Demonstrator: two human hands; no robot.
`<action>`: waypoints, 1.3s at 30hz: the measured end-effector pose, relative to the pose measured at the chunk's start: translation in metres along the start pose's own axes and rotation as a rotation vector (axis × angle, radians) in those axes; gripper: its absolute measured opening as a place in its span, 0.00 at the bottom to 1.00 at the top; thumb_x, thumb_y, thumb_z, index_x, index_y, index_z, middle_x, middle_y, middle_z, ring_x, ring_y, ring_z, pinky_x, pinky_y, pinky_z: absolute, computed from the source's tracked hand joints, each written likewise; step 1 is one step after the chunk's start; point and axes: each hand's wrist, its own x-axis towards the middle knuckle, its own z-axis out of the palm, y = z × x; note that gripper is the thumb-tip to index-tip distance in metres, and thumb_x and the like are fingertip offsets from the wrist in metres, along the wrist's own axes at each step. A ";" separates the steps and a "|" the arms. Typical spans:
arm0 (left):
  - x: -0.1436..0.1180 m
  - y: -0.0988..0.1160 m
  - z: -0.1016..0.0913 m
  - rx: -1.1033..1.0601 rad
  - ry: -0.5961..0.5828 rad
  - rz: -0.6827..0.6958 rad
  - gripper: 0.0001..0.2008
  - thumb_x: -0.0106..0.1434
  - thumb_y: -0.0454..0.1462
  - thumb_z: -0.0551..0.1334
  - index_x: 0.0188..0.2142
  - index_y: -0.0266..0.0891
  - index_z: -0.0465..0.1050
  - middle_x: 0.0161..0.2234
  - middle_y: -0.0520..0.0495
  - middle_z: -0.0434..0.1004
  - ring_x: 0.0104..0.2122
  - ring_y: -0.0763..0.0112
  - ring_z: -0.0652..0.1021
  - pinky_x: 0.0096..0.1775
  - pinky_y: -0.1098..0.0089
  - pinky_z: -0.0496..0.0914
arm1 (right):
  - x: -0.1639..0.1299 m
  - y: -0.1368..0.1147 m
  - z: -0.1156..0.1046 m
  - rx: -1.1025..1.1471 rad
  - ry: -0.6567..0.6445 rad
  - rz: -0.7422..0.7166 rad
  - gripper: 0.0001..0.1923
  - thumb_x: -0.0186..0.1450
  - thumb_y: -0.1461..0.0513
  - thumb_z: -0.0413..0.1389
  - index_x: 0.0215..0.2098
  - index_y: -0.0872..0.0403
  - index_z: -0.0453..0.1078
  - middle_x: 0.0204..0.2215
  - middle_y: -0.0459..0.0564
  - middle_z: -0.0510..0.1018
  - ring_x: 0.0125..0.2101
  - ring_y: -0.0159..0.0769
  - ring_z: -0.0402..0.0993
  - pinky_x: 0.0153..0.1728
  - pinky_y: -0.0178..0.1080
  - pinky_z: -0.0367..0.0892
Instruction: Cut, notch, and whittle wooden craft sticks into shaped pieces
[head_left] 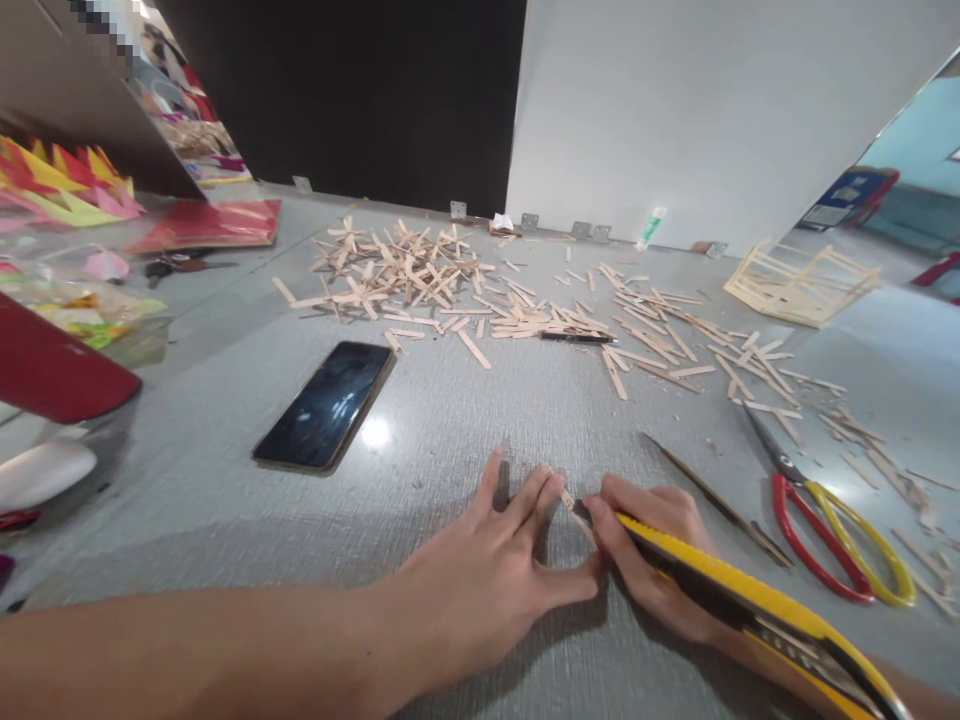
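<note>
My left hand (501,562) lies low over the grey table and pins a short, thin wooden stick (568,499), with fingertips at its far end and the thumb near its close end. Small dark marks show on the stick. A yellow and black utility knife (724,575) is gripped in my right hand (664,515), its tip down at the stick between the fingers and thumb of the left. Whether the blade has cut into the wood is too small to tell. Right of my right hand lie a slim pointed tool (720,500) and scissors (825,535) with red and yellow handles.
A phone (326,405) lies left of centre. Behind are a pile of wooden sticks (405,265), scattered sticks (667,325), a black pen (577,338) and a small stick frame (802,285). Upright black and white panels (637,110) bound the table's back. A red object (60,365) stands left.
</note>
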 end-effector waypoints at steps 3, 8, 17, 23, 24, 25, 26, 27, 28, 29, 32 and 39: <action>0.000 -0.001 0.000 -0.011 -0.012 -0.005 0.23 0.73 0.31 0.56 0.65 0.43 0.62 0.66 0.17 0.64 0.70 0.31 0.61 0.58 0.23 0.61 | 0.001 -0.001 0.000 0.014 -0.004 0.016 0.19 0.78 0.61 0.48 0.28 0.48 0.54 0.17 0.34 0.55 0.14 0.25 0.56 0.20 0.35 0.51; -0.001 -0.001 -0.001 0.007 -0.012 0.003 0.23 0.73 0.32 0.57 0.65 0.44 0.61 0.66 0.17 0.64 0.70 0.30 0.62 0.60 0.25 0.60 | 0.002 -0.003 -0.001 0.046 0.007 0.043 0.20 0.78 0.60 0.49 0.26 0.48 0.55 0.16 0.35 0.57 0.14 0.26 0.57 0.20 0.35 0.52; 0.000 -0.001 -0.001 0.067 -0.008 0.034 0.25 0.70 0.33 0.62 0.65 0.41 0.61 0.67 0.23 0.67 0.69 0.34 0.65 0.68 0.40 0.56 | 0.010 -0.011 -0.009 0.135 0.023 0.182 0.22 0.77 0.54 0.51 0.24 0.50 0.63 0.18 0.40 0.69 0.18 0.28 0.66 0.22 0.33 0.62; 0.002 -0.001 -0.002 0.068 0.001 0.048 0.24 0.71 0.34 0.61 0.64 0.40 0.61 0.66 0.23 0.68 0.68 0.35 0.67 0.67 0.41 0.58 | 0.013 -0.009 -0.007 0.135 -0.002 0.186 0.21 0.77 0.54 0.52 0.25 0.50 0.65 0.18 0.39 0.71 0.18 0.29 0.66 0.23 0.34 0.62; 0.002 -0.001 -0.003 0.071 -0.002 0.044 0.24 0.71 0.34 0.61 0.64 0.40 0.61 0.66 0.24 0.69 0.68 0.36 0.67 0.67 0.41 0.58 | 0.013 -0.009 -0.007 0.139 -0.009 0.186 0.21 0.77 0.54 0.52 0.26 0.50 0.65 0.18 0.39 0.72 0.19 0.29 0.67 0.23 0.34 0.62; 0.002 -0.001 -0.003 0.073 -0.005 0.041 0.23 0.72 0.34 0.60 0.65 0.40 0.60 0.66 0.24 0.69 0.68 0.36 0.67 0.67 0.42 0.58 | 0.013 -0.009 -0.007 0.142 -0.013 0.190 0.21 0.77 0.54 0.52 0.26 0.50 0.66 0.18 0.39 0.72 0.19 0.29 0.67 0.23 0.34 0.62; 0.002 -0.001 -0.004 0.072 -0.007 0.037 0.23 0.72 0.33 0.60 0.65 0.40 0.60 0.66 0.24 0.68 0.68 0.37 0.67 0.67 0.42 0.57 | 0.013 -0.009 -0.007 0.144 -0.012 0.193 0.20 0.77 0.54 0.52 0.26 0.50 0.66 0.18 0.39 0.73 0.19 0.29 0.67 0.23 0.34 0.63; 0.002 -0.001 -0.004 0.067 -0.009 0.033 0.24 0.72 0.33 0.59 0.65 0.40 0.60 0.66 0.25 0.68 0.68 0.38 0.67 0.67 0.43 0.57 | 0.012 -0.009 -0.008 0.145 -0.011 0.198 0.20 0.77 0.54 0.52 0.27 0.50 0.66 0.18 0.39 0.73 0.19 0.29 0.67 0.23 0.34 0.63; 0.002 0.000 -0.004 0.060 -0.012 0.029 0.24 0.72 0.33 0.59 0.65 0.40 0.60 0.67 0.25 0.67 0.69 0.39 0.66 0.68 0.44 0.57 | 0.012 -0.009 -0.008 0.144 -0.006 0.200 0.20 0.77 0.54 0.52 0.27 0.50 0.66 0.19 0.40 0.73 0.19 0.29 0.68 0.23 0.34 0.63; 0.002 0.000 -0.003 0.051 -0.014 0.026 0.24 0.72 0.33 0.59 0.66 0.40 0.60 0.68 0.26 0.67 0.69 0.40 0.66 0.68 0.44 0.56 | 0.011 -0.009 -0.008 0.141 -0.004 0.201 0.20 0.77 0.54 0.52 0.27 0.50 0.66 0.19 0.40 0.73 0.20 0.29 0.68 0.23 0.34 0.63; 0.001 0.000 -0.002 0.032 -0.005 0.025 0.24 0.72 0.33 0.60 0.65 0.40 0.62 0.68 0.25 0.65 0.70 0.38 0.65 0.68 0.42 0.55 | 0.009 -0.007 -0.007 0.125 0.005 0.201 0.20 0.76 0.53 0.52 0.27 0.49 0.65 0.19 0.40 0.72 0.20 0.30 0.66 0.22 0.34 0.62; 0.003 -0.002 -0.004 0.058 -0.002 0.055 0.24 0.72 0.33 0.61 0.65 0.39 0.62 0.66 0.24 0.69 0.69 0.36 0.66 0.67 0.40 0.56 | 0.010 -0.005 -0.004 0.063 0.016 0.159 0.22 0.78 0.53 0.50 0.25 0.49 0.61 0.19 0.40 0.69 0.21 0.30 0.66 0.24 0.35 0.61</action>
